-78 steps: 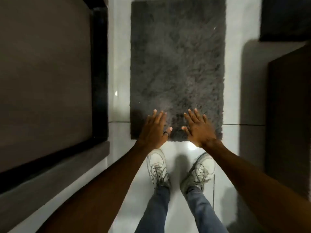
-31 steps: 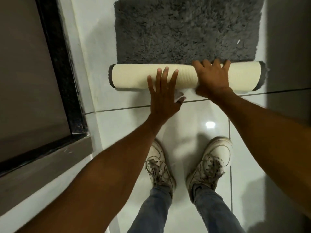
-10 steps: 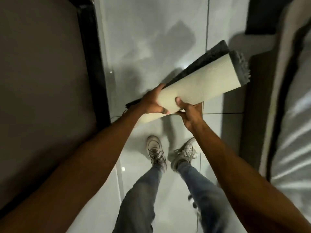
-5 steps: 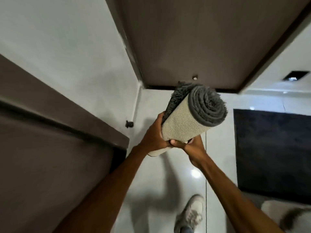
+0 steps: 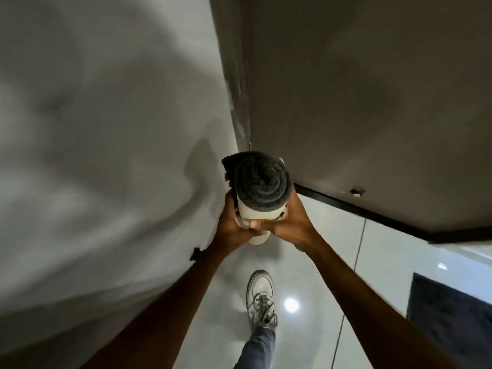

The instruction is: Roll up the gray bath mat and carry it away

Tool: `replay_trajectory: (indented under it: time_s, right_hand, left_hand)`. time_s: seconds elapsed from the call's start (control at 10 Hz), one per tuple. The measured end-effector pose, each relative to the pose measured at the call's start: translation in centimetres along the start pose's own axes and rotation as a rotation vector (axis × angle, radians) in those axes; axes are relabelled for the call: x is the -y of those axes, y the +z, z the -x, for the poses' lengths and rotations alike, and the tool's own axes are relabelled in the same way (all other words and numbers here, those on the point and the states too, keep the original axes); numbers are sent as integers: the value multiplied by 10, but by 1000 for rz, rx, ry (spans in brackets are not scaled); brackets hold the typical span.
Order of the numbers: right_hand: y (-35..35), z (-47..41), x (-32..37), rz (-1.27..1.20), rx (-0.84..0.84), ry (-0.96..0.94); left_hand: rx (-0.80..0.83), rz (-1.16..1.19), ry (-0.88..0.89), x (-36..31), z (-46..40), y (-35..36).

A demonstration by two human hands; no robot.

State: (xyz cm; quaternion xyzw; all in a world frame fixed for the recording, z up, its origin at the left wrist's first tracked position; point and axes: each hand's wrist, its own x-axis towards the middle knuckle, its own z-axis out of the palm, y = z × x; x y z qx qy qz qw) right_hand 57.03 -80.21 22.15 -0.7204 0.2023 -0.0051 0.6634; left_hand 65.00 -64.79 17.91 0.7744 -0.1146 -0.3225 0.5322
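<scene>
Rolling looks done: I have the rolled gray bath mat upright, left hand and right hand wrapped tight round its lower end. Carrying remains; destination unseen.

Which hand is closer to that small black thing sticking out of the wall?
Left. The left hand grips the rolled bath mat just above the black wall fitting; the right hand grips the mat's far side.

Dim, motion-blurred — floor glare
</scene>
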Motion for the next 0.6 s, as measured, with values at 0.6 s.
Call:
replay_trajectory:
  time_s: [0.6]
  right_hand:
    - [-2,-180,2,240,-22,362]
  left_hand:
    - [-189,-302,-211,-28,-126,-1]
